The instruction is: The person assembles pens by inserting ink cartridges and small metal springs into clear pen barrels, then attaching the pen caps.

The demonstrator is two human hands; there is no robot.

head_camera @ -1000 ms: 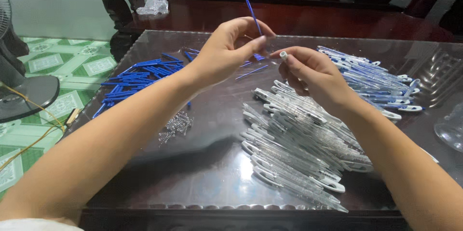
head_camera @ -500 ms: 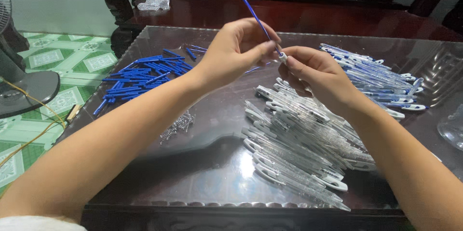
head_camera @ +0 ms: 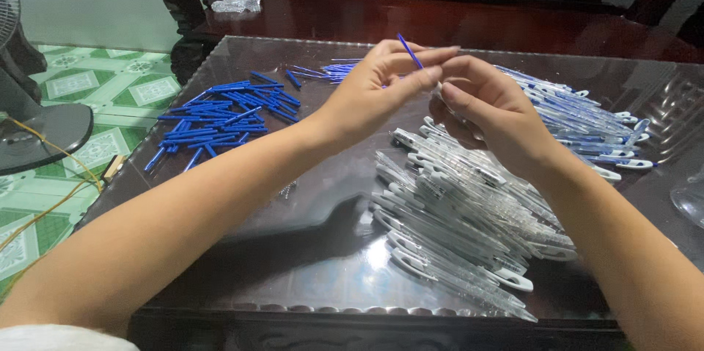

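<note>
1. I hold the thin blue plastic refill rod [head_camera: 408, 50] pinched in my left hand [head_camera: 381, 94], thumb and forefinger clamped together on its lower end; its free tip slants up and away from me.
2. My right hand [head_camera: 484, 109] meets the left at that same point, its fingers [head_camera: 458, 94] closed tight on something small at the rod's foot. I cannot tell what it is; the knuckles hide it.
3. Against half a second ago, the rod has sunk lower between the hands, so less of it shows above my thumb, and both hands have closed in on each other. I judge the rod is being seated into a part held by the right.
4. Just below the rod, on the dark glass-topped worktop [head_camera: 315, 248], lies the heap of clear plastic pen barrels with white clips [head_camera: 455, 226], stretching toward me from under the hands.
5. Left of the rod, well apart, sits the scatter of loose blue refill rods [head_camera: 220, 112]; right of it, a pile of finished clear pens with blue inside [head_camera: 587, 120].
6. Open room: bare glass between the rod's left side and the near edge. The blue scatter reaches close to the worktop's left rim.
</note>
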